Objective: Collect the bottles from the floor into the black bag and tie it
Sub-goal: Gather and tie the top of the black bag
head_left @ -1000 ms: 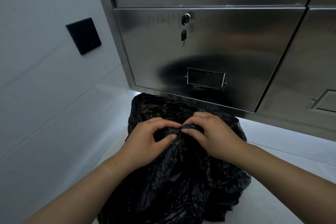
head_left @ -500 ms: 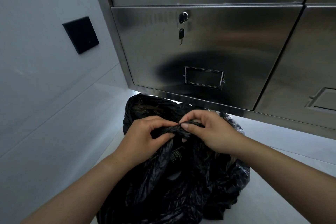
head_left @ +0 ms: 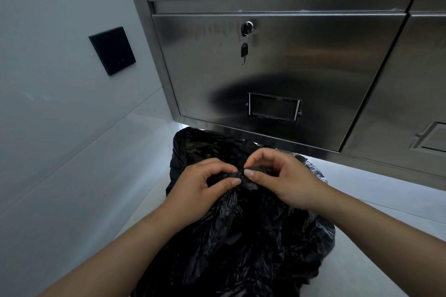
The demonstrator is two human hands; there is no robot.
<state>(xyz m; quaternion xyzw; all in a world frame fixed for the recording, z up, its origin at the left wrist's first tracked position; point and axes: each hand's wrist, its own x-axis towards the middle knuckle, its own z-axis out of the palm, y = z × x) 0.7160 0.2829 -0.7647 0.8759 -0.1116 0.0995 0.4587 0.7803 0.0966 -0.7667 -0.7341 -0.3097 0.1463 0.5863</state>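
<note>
1. The black bag [head_left: 241, 248] bulges on the floor [head_left: 362, 200] below both wrists, its gathered neck rising to the fingers [head_left: 230, 184].
2. The left hand [head_left: 200, 185] pinches the twisted neck between thumb and curled forefinger.
3. The right hand [head_left: 284, 181] pinches the same twist just beside it, its other fingers arched free.
4. Half a second ago those right fingers curled lower over the plastic.
5. Beyond the fingers, a key [head_left: 244, 50] hangs from the steel drawer [head_left: 313, 60].

My single head camera looked forward and down, close above the black bag [head_left: 241, 236], facing the steel cabinet [head_left: 313, 67].
</note>
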